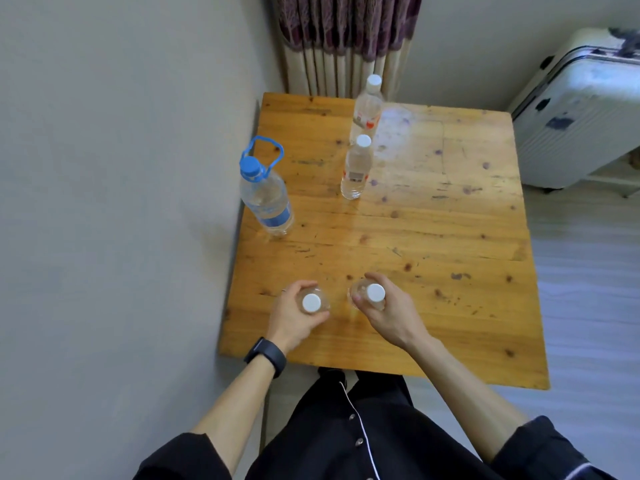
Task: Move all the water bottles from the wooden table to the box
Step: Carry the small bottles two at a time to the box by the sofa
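Note:
On the wooden table (433, 258) my left hand (294, 318) grips a clear water bottle with a white cap (311, 303) near the front edge. My right hand (389, 313) grips a second white-capped bottle (375, 292) just beside it. Both bottles stand upright, seen from above. A large bottle with a blue cap and blue carry loop (265, 195) stands at the table's left edge. Two more white-capped bottles stand further back, one in the middle (356, 169) and one at the far edge (369, 105). No box is in view.
A grey wall runs along the table's left side. A curtain (346, 43) hangs behind the table. A white suitcase (581, 112) stands at the right on the pale floor (588, 289). My dark-clothed lap is below the table's front edge.

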Available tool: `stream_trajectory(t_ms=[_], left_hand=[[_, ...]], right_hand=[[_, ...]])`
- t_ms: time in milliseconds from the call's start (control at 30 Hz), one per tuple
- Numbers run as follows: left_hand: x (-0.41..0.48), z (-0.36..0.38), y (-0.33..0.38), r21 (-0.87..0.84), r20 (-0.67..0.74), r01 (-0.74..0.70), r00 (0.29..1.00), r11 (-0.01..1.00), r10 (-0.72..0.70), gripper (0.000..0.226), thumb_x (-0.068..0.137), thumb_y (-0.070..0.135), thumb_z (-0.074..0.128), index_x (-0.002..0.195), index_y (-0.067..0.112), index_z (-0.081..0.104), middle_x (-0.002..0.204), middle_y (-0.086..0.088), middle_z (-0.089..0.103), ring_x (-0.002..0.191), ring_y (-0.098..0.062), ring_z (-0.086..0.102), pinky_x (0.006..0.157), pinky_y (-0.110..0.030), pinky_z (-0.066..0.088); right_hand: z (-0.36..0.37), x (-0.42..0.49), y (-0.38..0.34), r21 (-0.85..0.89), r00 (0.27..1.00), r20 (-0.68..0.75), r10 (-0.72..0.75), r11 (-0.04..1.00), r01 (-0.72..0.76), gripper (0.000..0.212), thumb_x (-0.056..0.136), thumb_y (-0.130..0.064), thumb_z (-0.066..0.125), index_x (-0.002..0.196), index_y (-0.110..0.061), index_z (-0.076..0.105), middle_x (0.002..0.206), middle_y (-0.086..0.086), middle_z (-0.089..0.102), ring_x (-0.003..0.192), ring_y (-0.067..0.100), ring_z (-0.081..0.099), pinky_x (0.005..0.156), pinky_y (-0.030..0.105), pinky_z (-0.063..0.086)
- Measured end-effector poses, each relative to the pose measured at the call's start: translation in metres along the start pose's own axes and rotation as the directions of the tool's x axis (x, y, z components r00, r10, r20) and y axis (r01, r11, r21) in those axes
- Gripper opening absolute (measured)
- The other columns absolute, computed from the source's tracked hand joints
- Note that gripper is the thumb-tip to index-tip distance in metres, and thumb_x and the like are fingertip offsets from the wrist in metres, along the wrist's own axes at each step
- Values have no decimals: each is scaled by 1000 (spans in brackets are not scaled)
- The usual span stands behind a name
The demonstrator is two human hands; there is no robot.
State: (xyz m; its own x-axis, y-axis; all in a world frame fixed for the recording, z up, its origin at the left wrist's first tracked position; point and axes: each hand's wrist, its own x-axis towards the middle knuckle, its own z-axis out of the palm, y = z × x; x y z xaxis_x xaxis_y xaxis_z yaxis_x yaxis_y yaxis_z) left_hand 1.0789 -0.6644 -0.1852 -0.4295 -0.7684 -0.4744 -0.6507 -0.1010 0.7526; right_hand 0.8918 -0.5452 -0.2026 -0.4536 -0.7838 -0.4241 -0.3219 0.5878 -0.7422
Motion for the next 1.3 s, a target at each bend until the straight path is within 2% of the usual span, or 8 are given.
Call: stream_trajectory(t_ms=[200, 300, 467, 633, 767, 933, 1133, 1300], left_hand=[[8, -6, 7, 39, 173, -26, 985, 999, 19, 56, 70, 17, 82, 115, 41, 61, 119, 14, 60, 112, -11, 57, 81, -19, 44], [3, 10, 2, 18, 113, -64, 992, 998, 62, 56, 72, 31, 86, 120, 38, 60, 126, 15, 52, 113, 0, 50, 89, -15, 37], [9, 19, -7, 78, 0, -81, 997, 994, 81, 35, 74, 50, 79, 102, 48, 59, 111, 20, 61, 101, 11, 51, 78, -5, 35], [11, 21, -12, 116, -28, -88, 995, 989, 92, 32, 73, 47, 79, 99, 46, 59, 105, 20, 60, 94, 6, 50, 72, 1, 33], [11, 24, -12, 124, -38, -117, 992, 985, 123, 29, 76, 41, 79, 99, 41, 62, 106, 16, 61, 95, -3, 54, 74, -14, 39], [12, 22, 1, 134, -20, -120, 992, 984, 124, 27, 77, 35, 81, 99, 33, 66, 101, 11, 67, 93, -10, 59, 75, -22, 43], [2, 59, 54, 249, 196, -275, 953, 929, 230, 27, 75, 40, 80, 97, 36, 66, 99, 7, 70, 90, -15, 65, 75, -35, 57], [-26, 148, 137, 263, 430, -528, 813, 807, 392, 27, 74, 45, 78, 97, 40, 63, 97, 9, 70, 90, -13, 65, 76, -35, 56]], right_hand=[[2, -12, 3, 48, 999, 44, 23, 999, -25, 73, 82, -63, 66, 144, -31, 44, 139, -14, 56, 126, 9, 52, 99, 29, 44], [5, -12, 1, 148, 994, 3, 112, 983, -111, 79, 67, -67, 67, 136, -32, 49, 132, -17, 56, 122, 9, 53, 93, 24, 41], [24, -16, 4, 238, 986, -86, 142, 964, -118, 60, 68, -55, 82, 121, -40, 58, 127, -16, 61, 120, 10, 57, 100, 34, 48], [49, -15, -4, 251, 935, -252, 250, 950, -186, 61, 60, -69, 83, 109, -50, 53, 104, -24, 64, 97, -4, 59, 80, 16, 45], [53, -17, -2, 293, 924, -316, 214, 949, -120, 47, 61, -42, 81, 103, -45, 59, 98, -28, 65, 96, -9, 60, 74, 3, 40], [31, -35, 8, 379, 922, -314, 229, 920, -99, 40, 60, -31, 81, 97, -41, 69, 100, -26, 69, 96, -5, 62, 76, 20, 45], [-40, -108, 32, 449, 846, -443, 295, 891, -76, 40, 63, -37, 84, 98, -47, 67, 102, -30, 67, 95, -9, 61, 71, 23, 47], [-116, -185, 72, 556, 668, -603, 436, 830, -39, 38, 59, -44, 82, 95, -40, 70, 93, -20, 72, 89, 0, 66, 69, 24, 48]])
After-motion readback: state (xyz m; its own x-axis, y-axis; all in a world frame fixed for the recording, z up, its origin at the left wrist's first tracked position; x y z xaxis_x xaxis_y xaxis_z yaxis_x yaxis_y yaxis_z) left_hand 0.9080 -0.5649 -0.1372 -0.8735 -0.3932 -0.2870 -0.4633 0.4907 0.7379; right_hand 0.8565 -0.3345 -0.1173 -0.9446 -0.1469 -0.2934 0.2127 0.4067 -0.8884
